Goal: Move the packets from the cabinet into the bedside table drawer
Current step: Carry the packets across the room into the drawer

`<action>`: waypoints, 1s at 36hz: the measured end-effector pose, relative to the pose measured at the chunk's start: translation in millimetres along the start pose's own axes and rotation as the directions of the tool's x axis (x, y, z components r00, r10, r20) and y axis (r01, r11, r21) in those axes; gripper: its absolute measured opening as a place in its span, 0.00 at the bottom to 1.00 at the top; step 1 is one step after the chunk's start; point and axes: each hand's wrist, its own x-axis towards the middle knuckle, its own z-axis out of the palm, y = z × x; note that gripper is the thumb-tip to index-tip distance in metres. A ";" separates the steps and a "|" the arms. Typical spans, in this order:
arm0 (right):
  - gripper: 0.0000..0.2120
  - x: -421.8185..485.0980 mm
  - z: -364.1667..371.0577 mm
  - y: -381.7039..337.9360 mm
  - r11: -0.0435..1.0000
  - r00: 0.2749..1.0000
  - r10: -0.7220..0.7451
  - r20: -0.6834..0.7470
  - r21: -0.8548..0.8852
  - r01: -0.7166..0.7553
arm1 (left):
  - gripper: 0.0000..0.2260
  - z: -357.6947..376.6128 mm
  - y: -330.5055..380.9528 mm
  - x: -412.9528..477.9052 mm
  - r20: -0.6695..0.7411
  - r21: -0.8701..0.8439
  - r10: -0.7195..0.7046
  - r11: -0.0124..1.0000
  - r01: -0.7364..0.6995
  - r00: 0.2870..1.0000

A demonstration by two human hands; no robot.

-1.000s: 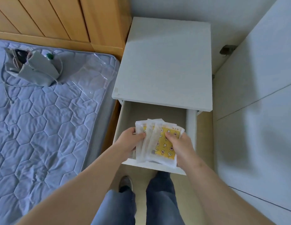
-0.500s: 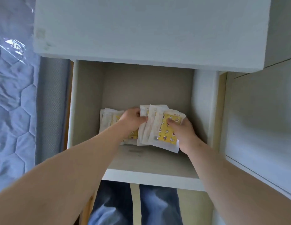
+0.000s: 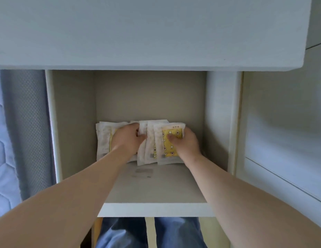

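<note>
From the head view, we look straight down into the open, beige-lined drawer (image 3: 73,122) of the white, flat-topped bedside table (image 3: 156,33), whose top overhangs the drawer's back. Both hands reach into the rear half.

The left hand (image 3: 128,138) has its fingers curled round the left edge of a fanned bundle of white, semi-clear plastic packets (image 3: 152,140) with yellow printed contents. The right hand (image 3: 185,144) pinches the right edge, thumb flat on the front packet's yellow face, its fingers hidden behind. Both hands are therefore clamped on the bundle, one at each side. We judge that this two-sided hold stops the slippery sleeves from sliding apart.

The bundle sits low, near the drawer floor. We cannot tell whether its bottom edges touch it.

Just to its left, partly under the left wrist, a second stack (image 3: 104,140) of similar white packets lies in the drawer. We take it that the held bundle is being set right beside that stack so the packets form one tidy row at the back.

Setting down looks like the step in hand, with letting go to follow. The fan could slump forward once released.

A quilted grey-blue mattress (image 3: 2,149) borders the left, a white cabinet panel (image 3: 285,131) the right, and blue denim trouser legs (image 3: 174,233) show below.
</note>
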 end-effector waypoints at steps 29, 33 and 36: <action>0.28 -1.2 -1.9 -2.8 0.902 0.993 -0.116 -0.022 -0.420 0.096 | 0.19 -26.1 -12.5 25.9 0.169 0.264 0.360 0.880 -0.395 0.917; 0.28 2.9 -6.1 -1.0 0.870 0.986 -0.160 -0.049 -0.479 0.117 | 0.12 -30.0 -9.0 29.3 0.152 0.302 0.363 0.869 -0.392 0.920; 0.28 2.8 -8.1 -0.3 0.838 0.982 -0.179 -0.058 -0.533 0.121 | 0.09 -29.2 -7.1 27.0 0.083 0.348 0.355 0.865 -0.360 0.931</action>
